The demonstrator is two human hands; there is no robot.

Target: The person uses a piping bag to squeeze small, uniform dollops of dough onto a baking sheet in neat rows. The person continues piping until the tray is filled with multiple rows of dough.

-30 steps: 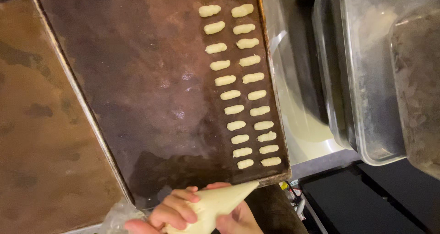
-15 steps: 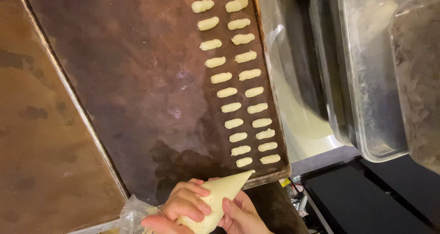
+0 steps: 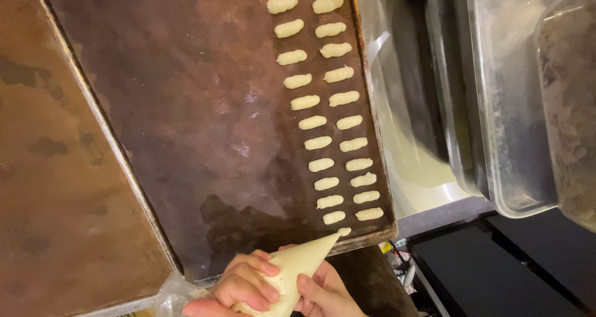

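Pale cream dough pieces (image 3: 316, 122) run in two rows on a dark brown, blotchy baking tray (image 3: 186, 124).

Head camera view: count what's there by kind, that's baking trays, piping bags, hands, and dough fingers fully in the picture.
Baking trays: 2
Piping bag: 1
Hands gripping the bag: 2, left hand and right hand
Dough fingers: 22, in two columns of 11
Total: 27
Not counted: two pieces cut off at the top edge, and the dab at the bag's tip.
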